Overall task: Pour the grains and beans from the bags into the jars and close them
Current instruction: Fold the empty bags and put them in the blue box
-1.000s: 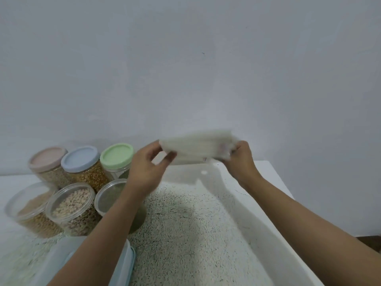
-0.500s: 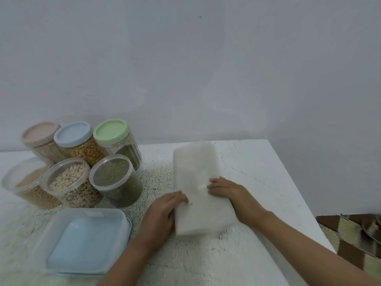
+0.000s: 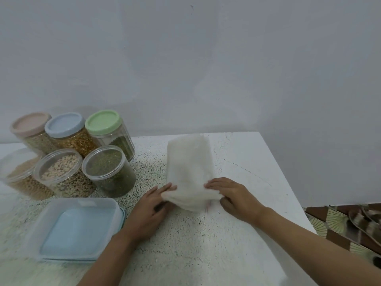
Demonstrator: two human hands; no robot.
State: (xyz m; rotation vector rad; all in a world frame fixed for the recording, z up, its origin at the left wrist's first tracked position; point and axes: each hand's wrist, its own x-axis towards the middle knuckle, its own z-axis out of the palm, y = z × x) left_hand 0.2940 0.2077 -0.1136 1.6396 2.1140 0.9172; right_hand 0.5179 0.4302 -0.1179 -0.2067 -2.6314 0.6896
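Note:
A flat, empty white plastic bag (image 3: 188, 166) lies on the white table (image 3: 247, 162). My left hand (image 3: 152, 205) and my right hand (image 3: 235, 198) pinch its near end and lift it, folding it away from me. Three jars stand at the back left, closed with a pink lid (image 3: 31, 123), a blue lid (image 3: 64, 124) and a green lid (image 3: 103, 122). In front of them stand three jars with clear tops: one with green beans (image 3: 109, 172), one with pale beans (image 3: 61, 174), one with tan grain (image 3: 18, 174).
A clear rectangular box with a light blue lid (image 3: 78, 228) lies at the front left, just beside my left forearm. The table's right edge drops off to a patterned floor mat (image 3: 340, 228). A plain wall rises right behind the table.
The bag came down from mid-air onto the table, where both hands pressed it flat. Now its near end is lifted and curls over in my fingers.

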